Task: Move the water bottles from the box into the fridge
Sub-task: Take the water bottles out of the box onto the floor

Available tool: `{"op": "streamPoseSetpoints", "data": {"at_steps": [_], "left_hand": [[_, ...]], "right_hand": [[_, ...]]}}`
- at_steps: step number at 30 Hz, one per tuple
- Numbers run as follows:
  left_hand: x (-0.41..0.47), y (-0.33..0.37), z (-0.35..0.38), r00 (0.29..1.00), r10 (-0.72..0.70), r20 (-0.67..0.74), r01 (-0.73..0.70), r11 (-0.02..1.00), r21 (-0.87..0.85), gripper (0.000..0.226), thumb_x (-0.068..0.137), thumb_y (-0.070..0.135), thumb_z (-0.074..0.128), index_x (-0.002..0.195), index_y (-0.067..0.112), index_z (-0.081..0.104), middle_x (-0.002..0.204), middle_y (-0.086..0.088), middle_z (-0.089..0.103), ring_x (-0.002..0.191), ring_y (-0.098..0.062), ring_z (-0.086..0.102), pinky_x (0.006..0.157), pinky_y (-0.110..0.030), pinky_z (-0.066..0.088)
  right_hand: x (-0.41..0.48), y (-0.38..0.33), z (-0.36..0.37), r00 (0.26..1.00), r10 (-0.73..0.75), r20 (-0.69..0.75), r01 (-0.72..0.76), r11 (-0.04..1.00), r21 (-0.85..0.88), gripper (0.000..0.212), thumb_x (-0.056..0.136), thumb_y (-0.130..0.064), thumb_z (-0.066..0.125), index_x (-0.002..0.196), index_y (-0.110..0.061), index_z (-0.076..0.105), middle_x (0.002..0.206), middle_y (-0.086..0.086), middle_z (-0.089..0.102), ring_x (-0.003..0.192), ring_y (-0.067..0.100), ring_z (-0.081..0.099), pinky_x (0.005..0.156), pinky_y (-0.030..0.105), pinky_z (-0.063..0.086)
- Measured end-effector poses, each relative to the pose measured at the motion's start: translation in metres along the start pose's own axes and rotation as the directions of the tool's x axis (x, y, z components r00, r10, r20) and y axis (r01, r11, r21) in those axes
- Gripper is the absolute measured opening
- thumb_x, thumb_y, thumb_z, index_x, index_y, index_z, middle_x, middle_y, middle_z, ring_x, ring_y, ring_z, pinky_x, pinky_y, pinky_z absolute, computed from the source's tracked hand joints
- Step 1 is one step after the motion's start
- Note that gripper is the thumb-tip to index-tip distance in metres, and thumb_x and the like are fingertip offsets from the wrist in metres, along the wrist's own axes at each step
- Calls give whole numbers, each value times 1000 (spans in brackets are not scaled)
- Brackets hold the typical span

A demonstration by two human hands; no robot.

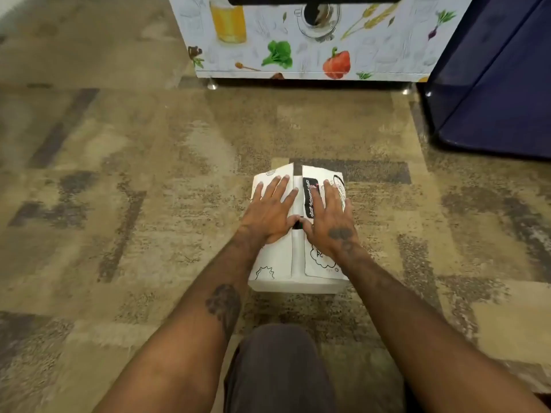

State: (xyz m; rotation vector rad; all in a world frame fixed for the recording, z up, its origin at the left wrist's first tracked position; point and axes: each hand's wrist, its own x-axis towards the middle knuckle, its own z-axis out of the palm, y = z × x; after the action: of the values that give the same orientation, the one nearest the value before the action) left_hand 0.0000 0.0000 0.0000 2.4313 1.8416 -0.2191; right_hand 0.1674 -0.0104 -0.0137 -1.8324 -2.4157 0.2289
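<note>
A white cardboard box (277, 268) with black drawings stands on the carpet in front of me, its two top flaps folded down. My left hand (269, 211) lies flat on the left flap, fingers spread. My right hand (331, 217) lies flat on the right flap, fingers spread. Both thumbs meet at the slit between the flaps, near a small dark gap. No water bottles show; the box's inside is hidden. The fridge (313, 40), white with printed vegetables and a black handle, stands beyond the box with its door closed.
Patterned brown and grey carpet (134, 174) covers the floor around the box. A dark blue object (501, 93) stands at the right beside the fridge. My knee in dark trousers (280, 368) is at the bottom centre, just behind the box.
</note>
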Motion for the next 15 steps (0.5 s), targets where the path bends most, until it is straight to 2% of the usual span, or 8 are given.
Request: {"op": "streamPoseSetpoints", "data": {"at_steps": [2, 4, 7, 9, 13, 15], "left_hand": [[1, -1, 0, 1000, 20, 4, -20, 999, 32, 64, 100, 55, 29, 155, 24, 23, 165, -10, 1, 151, -26, -1, 119, -50, -2], [3, -3, -6, 999, 48, 5, -48, 999, 14, 60, 99, 49, 34, 153, 23, 29, 165, -10, 3, 151, -26, 1, 119, -49, 3], [-4, -10, -20, 998, 56, -21, -56, 998, 6, 58, 96, 42, 38, 149, 18, 38, 164, -12, 9, 150, -26, 7, 120, -47, 14], [-11, -24, -34, 999, 31, -23, -32, 999, -18, 59, 95, 39, 39, 149, 15, 38, 163, -12, 11, 150, -26, 10, 120, -43, 17], [-30, -57, -51, 1000, -13, -23, 12, 998, -57, 61, 95, 32, 43, 150, 8, 35, 163, -9, 14, 149, -26, 15, 121, -42, 20], [-40, -77, -51, 997, -75, -12, 74, 996, -58, 58, 97, 28, 44, 149, 4, 36, 162, -9, 21, 148, -26, 20, 120, -43, 21]], "right_hand": [[0, -5, 0, 999, 14, 45, -12, 999, -44, 80, 94, -47, 48, 154, -15, 8, 161, 18, 2, 149, 32, 3, 116, 55, 13], [1, -7, -4, 998, 22, 50, -20, 999, -38, 78, 93, -43, 49, 154, -16, 9, 161, 16, 2, 149, 31, 2, 116, 54, 11], [-5, -9, -18, 997, 39, 65, -39, 999, -9, 68, 93, -36, 48, 152, -17, 19, 160, 15, 7, 148, 30, 6, 116, 55, 12], [-5, -5, -37, 998, 48, 50, -47, 999, -25, 60, 92, -32, 48, 148, -17, 31, 159, 14, 12, 146, 31, 14, 117, 54, 15], [-6, 24, -66, 998, 66, -1, -66, 998, -23, 52, 93, -27, 50, 142, -11, 44, 159, 10, 18, 139, 30, 32, 115, 44, 31], [-6, 45, -69, 994, 108, -30, -107, 994, 37, 49, 92, -20, 50, 140, -10, 46, 157, 7, 23, 130, 27, 43, 102, 39, 47]]}}
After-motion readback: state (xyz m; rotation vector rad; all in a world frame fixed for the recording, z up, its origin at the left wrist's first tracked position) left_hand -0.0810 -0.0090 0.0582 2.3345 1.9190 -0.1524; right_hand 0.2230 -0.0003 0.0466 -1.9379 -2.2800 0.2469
